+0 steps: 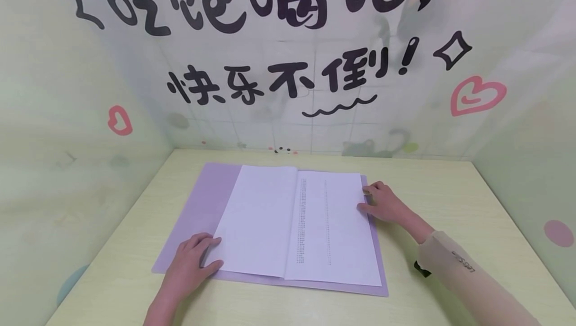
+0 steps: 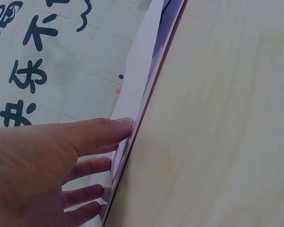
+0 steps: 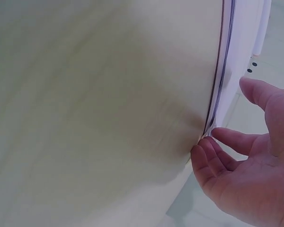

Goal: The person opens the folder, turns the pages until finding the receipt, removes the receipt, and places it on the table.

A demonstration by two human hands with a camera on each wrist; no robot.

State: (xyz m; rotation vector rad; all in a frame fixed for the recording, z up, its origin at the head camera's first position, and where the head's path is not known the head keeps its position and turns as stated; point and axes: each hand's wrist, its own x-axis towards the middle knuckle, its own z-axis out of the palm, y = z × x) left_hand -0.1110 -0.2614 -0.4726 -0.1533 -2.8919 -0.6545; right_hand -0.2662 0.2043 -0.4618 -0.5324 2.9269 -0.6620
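Observation:
A purple folder lies spread on the table, with white pages inside. Its left page looks blank; the right page carries two narrow columns of small print. My left hand rests at the lower left of the blank page, thumb and fingertips on it. In the left wrist view its fingers are spread and loosely bent along the sheet's edge. At the right edge of the printed page is my right hand. The right wrist view shows its fingertips against the folder's edge, the thumb standing apart.
The pale wooden table ends at a white curtain behind, printed with black characters. Similar curtains close off both sides. A dark object shows under the right sleeve.

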